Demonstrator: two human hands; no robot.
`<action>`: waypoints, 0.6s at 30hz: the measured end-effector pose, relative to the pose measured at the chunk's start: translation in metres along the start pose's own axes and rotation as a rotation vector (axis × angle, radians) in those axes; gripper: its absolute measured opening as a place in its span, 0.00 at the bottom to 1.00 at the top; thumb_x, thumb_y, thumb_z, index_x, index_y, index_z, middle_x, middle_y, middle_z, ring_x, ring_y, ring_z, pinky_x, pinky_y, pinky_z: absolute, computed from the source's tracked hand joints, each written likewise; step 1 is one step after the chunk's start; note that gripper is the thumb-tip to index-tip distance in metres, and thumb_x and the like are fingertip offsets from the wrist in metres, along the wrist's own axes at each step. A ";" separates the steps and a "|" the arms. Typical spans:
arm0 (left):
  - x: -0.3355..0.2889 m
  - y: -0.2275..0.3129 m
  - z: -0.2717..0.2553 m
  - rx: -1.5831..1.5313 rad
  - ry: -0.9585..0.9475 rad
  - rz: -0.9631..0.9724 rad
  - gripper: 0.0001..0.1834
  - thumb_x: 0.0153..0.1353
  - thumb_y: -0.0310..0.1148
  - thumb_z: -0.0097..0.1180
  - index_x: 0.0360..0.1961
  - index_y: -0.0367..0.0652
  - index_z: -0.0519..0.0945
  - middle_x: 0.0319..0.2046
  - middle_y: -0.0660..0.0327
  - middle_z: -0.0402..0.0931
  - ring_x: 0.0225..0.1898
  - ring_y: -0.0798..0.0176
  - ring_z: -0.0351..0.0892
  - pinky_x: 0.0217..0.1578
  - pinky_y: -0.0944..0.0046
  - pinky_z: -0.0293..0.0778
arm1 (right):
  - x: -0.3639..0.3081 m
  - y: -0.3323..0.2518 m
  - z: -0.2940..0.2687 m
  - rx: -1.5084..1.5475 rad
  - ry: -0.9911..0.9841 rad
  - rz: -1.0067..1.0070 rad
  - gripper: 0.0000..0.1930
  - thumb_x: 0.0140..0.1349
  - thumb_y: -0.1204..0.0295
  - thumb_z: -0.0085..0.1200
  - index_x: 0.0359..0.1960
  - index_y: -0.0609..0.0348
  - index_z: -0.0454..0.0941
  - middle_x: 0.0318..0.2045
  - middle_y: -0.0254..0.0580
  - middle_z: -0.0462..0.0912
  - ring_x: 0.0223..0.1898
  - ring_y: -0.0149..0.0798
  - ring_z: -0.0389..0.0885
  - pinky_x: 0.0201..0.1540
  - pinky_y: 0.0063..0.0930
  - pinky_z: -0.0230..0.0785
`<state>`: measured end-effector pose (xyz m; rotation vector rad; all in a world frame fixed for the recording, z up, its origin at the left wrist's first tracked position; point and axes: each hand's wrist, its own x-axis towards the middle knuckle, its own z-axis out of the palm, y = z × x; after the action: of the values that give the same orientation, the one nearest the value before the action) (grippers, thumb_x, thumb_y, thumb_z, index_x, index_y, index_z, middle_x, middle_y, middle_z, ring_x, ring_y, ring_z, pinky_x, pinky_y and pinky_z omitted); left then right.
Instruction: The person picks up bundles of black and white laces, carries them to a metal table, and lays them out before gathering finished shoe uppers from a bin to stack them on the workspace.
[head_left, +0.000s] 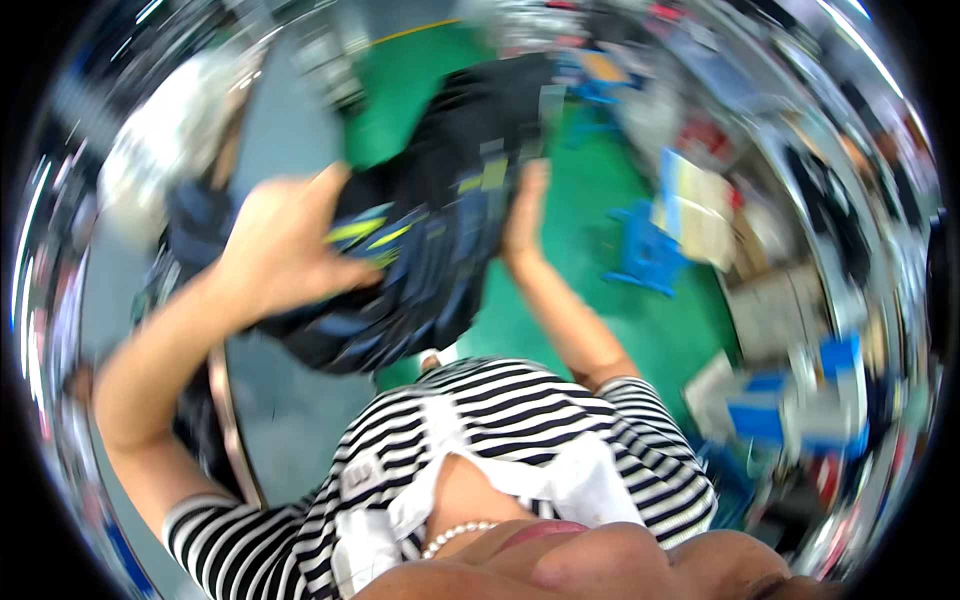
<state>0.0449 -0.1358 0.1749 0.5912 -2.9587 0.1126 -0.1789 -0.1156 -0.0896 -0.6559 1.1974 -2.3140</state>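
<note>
A thick bundle of black and navy cloth (430, 250) with lime-yellow strips is held up in front of my body, smeared by motion. My left hand (290, 240) grips its left side, thumb and fingers spread around the layers. On the far right side, my right hand (524, 215) presses against the bundle's edge; its fingers are partly hidden behind the cloth. Whether the bundle is folded garments or something else, I cannot tell. More dark blue cloth (195, 220) shows just beyond my left wrist.
A grey table (285, 430) runs along the left, with a translucent plastic bag (170, 145) near its far end. Over the green floor (570, 300) stands a blue stool (645, 250). Cardboard boxes (775, 315) and blue-and-white containers (790, 410) line the right.
</note>
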 end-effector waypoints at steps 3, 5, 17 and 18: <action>-0.048 -0.014 0.064 -0.325 -0.050 -0.057 0.43 0.32 0.39 0.76 0.49 0.27 0.71 0.34 0.41 0.79 0.37 0.39 0.79 0.40 0.51 0.75 | -0.062 -0.010 -0.010 -0.294 -0.069 -0.121 0.29 0.72 0.55 0.39 0.65 0.66 0.57 0.48 0.42 0.69 0.53 0.38 0.66 0.60 0.29 0.56; -0.042 -0.014 0.092 -0.439 -0.099 -0.033 0.38 0.34 0.34 0.74 0.47 0.27 0.72 0.34 0.42 0.79 0.38 0.40 0.80 0.42 0.53 0.75 | -0.078 -0.037 -0.016 -0.251 0.047 -0.027 0.32 0.71 0.54 0.43 0.67 0.65 0.54 0.58 0.50 0.69 0.61 0.41 0.65 0.64 0.30 0.54; 0.043 -0.119 0.242 -1.489 -1.268 -0.463 0.62 0.49 0.63 0.65 0.70 0.31 0.46 0.72 0.45 0.40 0.73 0.51 0.34 0.69 0.47 0.34 | -0.070 -0.070 -0.044 -0.555 -0.034 -0.281 0.38 0.59 0.67 0.51 0.70 0.64 0.49 0.66 0.52 0.59 0.69 0.42 0.55 0.70 0.32 0.44; 0.063 -0.093 0.237 -1.437 -1.335 -0.359 0.67 0.48 0.65 0.65 0.72 0.33 0.40 0.74 0.47 0.32 0.74 0.51 0.27 0.69 0.48 0.26 | -0.068 -0.072 -0.055 -0.645 -0.038 -0.278 0.39 0.58 0.66 0.51 0.70 0.65 0.49 0.67 0.53 0.57 0.70 0.43 0.53 0.70 0.33 0.43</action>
<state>-0.0013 -0.2683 -0.0468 1.0214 -2.3981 -2.9664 -0.1706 -0.0037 -0.0713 -1.1388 1.9608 -2.0859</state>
